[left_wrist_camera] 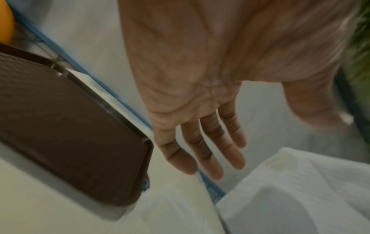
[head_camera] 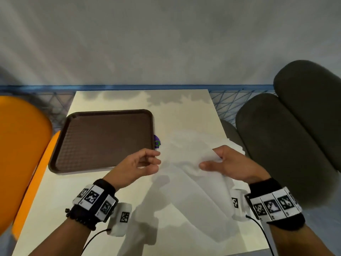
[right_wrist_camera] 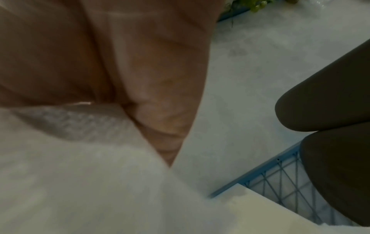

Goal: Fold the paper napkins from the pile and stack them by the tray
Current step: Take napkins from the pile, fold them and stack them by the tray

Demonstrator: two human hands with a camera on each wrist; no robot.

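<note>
Napkin (head_camera: 186, 163) hangs loose in the air above the pale table (head_camera: 175, 111), gripped at one edge by the right hand (head_camera: 228, 165), whose thumb and fingers are curled round the paper. The left hand (head_camera: 140, 163) is just beside the sheet's left edge with its fingers relaxed and spread; the wrist view shows an empty palm, though the head view is too soft to rule out a fingertip touch. The pile (head_camera: 199, 143) of napkins lies on the right of the table, and the brown tray (head_camera: 105, 139) sits to the left, with no folded stack visible beside it yet. To fold well, the left hand should probably take the opposite corner, pull the sheet taut, lay it flat, then match edges before creasing.
</note>
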